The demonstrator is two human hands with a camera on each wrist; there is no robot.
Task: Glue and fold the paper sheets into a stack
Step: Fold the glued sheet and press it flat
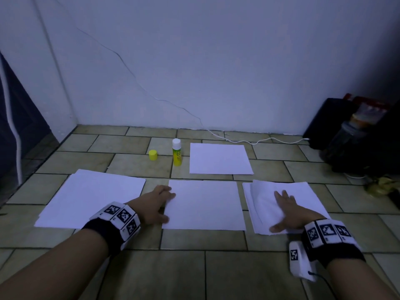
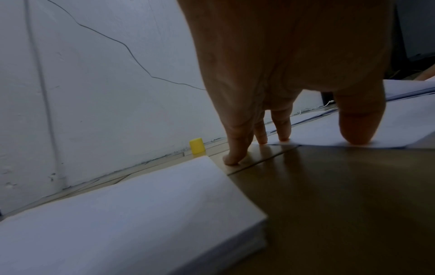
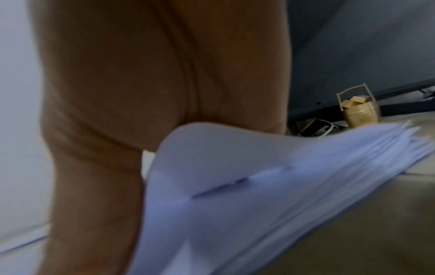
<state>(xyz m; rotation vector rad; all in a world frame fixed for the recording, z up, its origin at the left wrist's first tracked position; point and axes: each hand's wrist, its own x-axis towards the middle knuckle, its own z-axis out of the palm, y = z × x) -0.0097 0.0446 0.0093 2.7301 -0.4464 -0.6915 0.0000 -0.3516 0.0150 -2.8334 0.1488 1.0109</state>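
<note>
We work on a tiled floor [image 1: 134, 163] of greenish-brown rectangular tiles with dark joints. Four groups of white paper lie flat on it. A left stack [image 1: 93, 198] sits nearest the left wall. A middle sheet [image 1: 205, 204] lies beside it, apart. A right stack [image 1: 303, 191] lies just right of the middle sheet, its top layers rumpled. A far sheet [image 1: 219, 159] lies behind the middle sheet, near the back wall. Left of the far sheet, a glue stick [image 1: 177, 152] stands upright, and its yellow cap [image 1: 153, 155] sits separately to its left. A white cable [image 1: 259, 141] trails along the floor by the wall.
</note>
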